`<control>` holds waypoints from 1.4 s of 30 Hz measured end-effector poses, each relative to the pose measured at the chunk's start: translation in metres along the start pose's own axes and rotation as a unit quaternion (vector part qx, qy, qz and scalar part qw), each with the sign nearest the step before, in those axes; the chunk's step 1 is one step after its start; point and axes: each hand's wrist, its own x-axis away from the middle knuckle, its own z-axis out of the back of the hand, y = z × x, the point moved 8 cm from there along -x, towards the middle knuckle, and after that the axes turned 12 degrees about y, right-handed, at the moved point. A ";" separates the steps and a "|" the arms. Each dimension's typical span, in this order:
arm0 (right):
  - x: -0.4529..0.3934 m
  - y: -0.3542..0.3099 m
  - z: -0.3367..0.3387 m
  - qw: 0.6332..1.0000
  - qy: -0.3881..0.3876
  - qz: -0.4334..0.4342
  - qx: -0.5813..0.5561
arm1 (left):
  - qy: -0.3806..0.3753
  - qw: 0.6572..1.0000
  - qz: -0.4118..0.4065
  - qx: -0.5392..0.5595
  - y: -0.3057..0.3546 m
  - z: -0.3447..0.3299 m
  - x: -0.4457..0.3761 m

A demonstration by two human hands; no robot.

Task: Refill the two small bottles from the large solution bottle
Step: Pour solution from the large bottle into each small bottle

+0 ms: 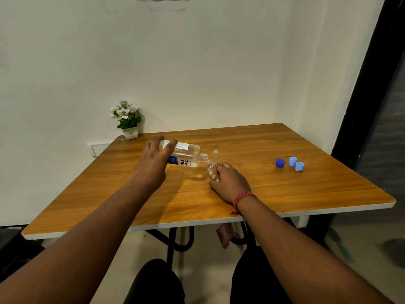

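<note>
flower pot (130,132): small white pot of white blooms at the table's far left corner, against the wall.
left hand (156,160): fingers and thumb wrapped round the base end of the large solution bottle (184,155), held above the table (285,189) and tipped on its side, open neck pointing right.
near small bottle (212,170): uncapped, tilted, its mouth just under the large bottle's neck; some clear liquid shows inside.
right hand (230,183): fingers curled round the near small bottle's lower part, wrist with a red thread band over the table's near edge.
far small bottle (215,157): uncapped, upright on the table just behind the first.
caps (290,163): one dark blue, two light blue, grouped toward the right edge, well apart from the bottles.
</note>
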 end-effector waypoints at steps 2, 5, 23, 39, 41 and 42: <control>0.000 0.000 0.000 1.000 0.001 0.000 0.000 | 0.000 1.000 -0.004 0.000 0.000 0.001 -0.001; 0.001 0.000 0.001 1.000 0.002 0.002 0.002 | 0.001 1.000 -0.009 -0.003 0.001 0.002 -0.002; 0.001 0.001 0.002 1.000 0.001 -0.007 -0.010 | -0.006 0.999 0.040 0.031 -0.005 -0.014 0.015; -0.006 0.018 0.000 0.997 0.002 -0.069 -0.046 | -0.022 0.957 0.211 0.196 -0.019 -0.042 0.044; -0.010 0.026 0.000 0.996 0.003 -0.078 -0.035 | -0.028 0.950 0.235 0.202 -0.024 -0.045 0.047; -0.013 0.031 0.001 0.996 0.007 -0.084 -0.030 | -0.031 0.949 0.242 0.200 -0.027 -0.047 0.048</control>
